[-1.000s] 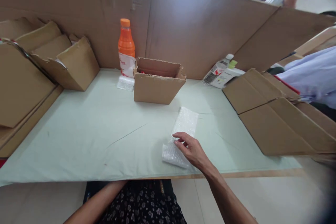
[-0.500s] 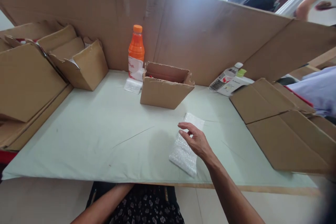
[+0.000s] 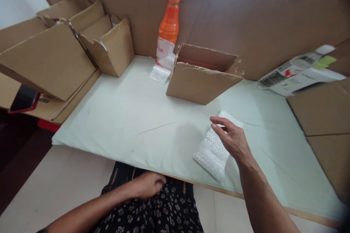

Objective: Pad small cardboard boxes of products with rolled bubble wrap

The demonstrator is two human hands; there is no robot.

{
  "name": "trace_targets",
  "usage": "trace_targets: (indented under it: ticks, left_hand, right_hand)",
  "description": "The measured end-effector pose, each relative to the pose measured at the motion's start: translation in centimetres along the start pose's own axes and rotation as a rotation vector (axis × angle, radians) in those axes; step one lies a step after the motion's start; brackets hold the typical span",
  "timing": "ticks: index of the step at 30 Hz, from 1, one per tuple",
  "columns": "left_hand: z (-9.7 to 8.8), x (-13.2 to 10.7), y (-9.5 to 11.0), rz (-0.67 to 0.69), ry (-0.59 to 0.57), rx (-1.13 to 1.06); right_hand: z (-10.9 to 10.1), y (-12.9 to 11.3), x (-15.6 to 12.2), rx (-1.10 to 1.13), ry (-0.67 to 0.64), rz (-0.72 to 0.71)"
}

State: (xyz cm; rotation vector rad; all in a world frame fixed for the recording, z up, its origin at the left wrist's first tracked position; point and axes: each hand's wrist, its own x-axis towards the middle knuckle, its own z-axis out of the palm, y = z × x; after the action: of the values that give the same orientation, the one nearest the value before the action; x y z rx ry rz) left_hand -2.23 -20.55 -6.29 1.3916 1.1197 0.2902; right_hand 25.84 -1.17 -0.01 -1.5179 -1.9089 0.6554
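Observation:
My right hand (image 3: 231, 136) hovers over a bubble wrap pouch (image 3: 212, 156) near the front of the table. Its thumb and fingers are bent with a gap between them, and nothing is in them. Down by my lap, just in front of the table edge, my left hand (image 3: 151, 185) is loosely curled, with no object showing in it. Behind the pouch stands an open cardboard box (image 3: 197, 83); its contents cannot be seen from here.
An orange bottle (image 3: 168, 31) stands at the back beside a small piece of bubble wrap (image 3: 160, 74). Cardboard boxes (image 3: 116, 51) line the left, with a phone (image 3: 24, 98) there. At right lie a clear bottle (image 3: 298, 65) and a cardboard box (image 3: 325, 113). A cardboard wall closes the back.
The view has tilted down and turned left, so things sit further right and higher. My left hand has come out from under the table edge. My right hand stays over the pouch.

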Motion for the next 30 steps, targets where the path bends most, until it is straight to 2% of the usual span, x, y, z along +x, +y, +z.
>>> trace_targets:
  ticks: [3, 4, 5, 6, 7, 8, 10, 11, 12, 15, 17, 18, 21, 23, 25, 27, 30]
  left_hand:
    - [-2.8, -2.5, 2.8, 0.081, -0.240, 0.039]
    - [-4.0, -3.0, 3.9, 0.095, -0.291, 0.019]
    - [-5.4, -3.1, 5.0, 0.092, -0.288, -0.020]
    - [-6.9, -2.6, 6.0, 0.082, -0.221, -0.066]
    - [-8.4, -1.4, 6.9, 0.076, -0.093, -0.106]
    - [-10.0, 0.3, 7.7, 0.079, 0.091, -0.139]
    - [-12.9, 5.5, 8.9, 0.116, 0.515, -0.180]
    - [-14.3, 8.5, 9.3, 0.147, 0.691, -0.212]
    - [-15.5, 11.5, 9.7, 0.172, 0.798, -0.254]
    - [-18.3, 19.4, 10.4, 0.217, 0.874, -0.289]
    - [-19.4, 22.6, 10.6, 0.240, 0.881, -0.291]
    - [-19.7, 23.5, 10.5, 0.245, 0.892, -0.290]
    - [-19.7, 23.2, 10.0, 0.231, 0.950, -0.276]
    - [-18.6, 21.0, 9.1, 0.219, 0.980, -0.256]
    - [-16.5, 18.2, 8.0, 0.210, 0.962, -0.201]
    - [-13.5, 15.7, 7.2, 0.229, 0.845, -0.045]
    - [-7.5, 14.2, 7.7, 0.406, 0.547, 0.308]
  right_hand:
    - [-0.9, 0.9, 1.4, 0.022, 0.032, 0.041]
    - [-1.2, 1.2, 2.1, 0.034, 0.039, 0.052]
    - [-1.3, 1.5, 2.9, 0.050, 0.046, 0.062]
    - [-1.3, 1.9, 3.8, 0.069, 0.055, 0.074]
    - [-1.2, 2.2, 4.8, 0.090, 0.067, 0.089]
    - [-1.0, 2.5, 5.8, 0.108, 0.079, 0.106]
    - [-0.3, 3.1, 7.7, 0.127, 0.081, 0.137]
    - [0.1, 3.4, 8.6, 0.126, 0.075, 0.146]
    - [0.6, 3.7, 9.5, 0.120, 0.066, 0.150]
    - [2.2, 4.4, 11.8, 0.100, 0.057, 0.157]
    - [3.1, 4.7, 13.1, 0.093, 0.074, 0.165]
    - [3.4, 4.7, 13.6, 0.091, 0.081, 0.166]
    - [2.8, 4.9, 13.6, 0.077, 0.083, 0.155]
    - [1.0, 5.3, 12.0, 0.057, 0.086, 0.148]
    - [-1.6, 6.3, 9.2, 0.011, 0.083, 0.144]
    - [-4.1, 7.7, 5.9, -0.118, 0.079, 0.159]
    - [-6.1, 10.1, 2.2, -0.342, 0.118, 0.218]
